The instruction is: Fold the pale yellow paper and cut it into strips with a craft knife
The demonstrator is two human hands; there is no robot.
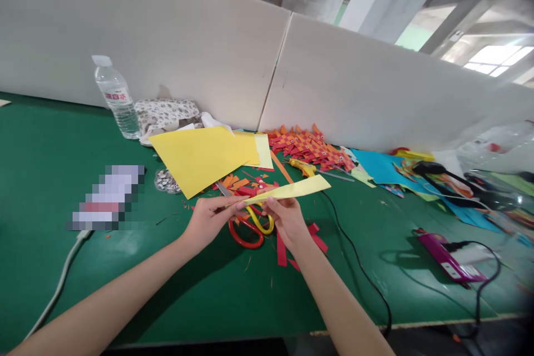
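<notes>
Between my two hands I hold a folded strip of pale yellow paper (306,186) above the table. My left hand (208,219) pinches its left end, and my right hand (286,217) grips it near the middle, so the strip's right end sticks out past my fingers. Below lie scissors (246,242) with red and yellow handles, partly hidden by my hands. Red paper strips (282,247) and orange scraps (234,182) are scattered around them. Behind my left hand is a large yellow sheet (200,156).
A pile of red-and-orange woven paper pieces (308,144) lies by the white partition (208,50), near a yellow glue gun (303,167). To the left are a water bottle (117,97) and a blurred-out phone (109,194). A purple power strip (448,258) and cables lie right.
</notes>
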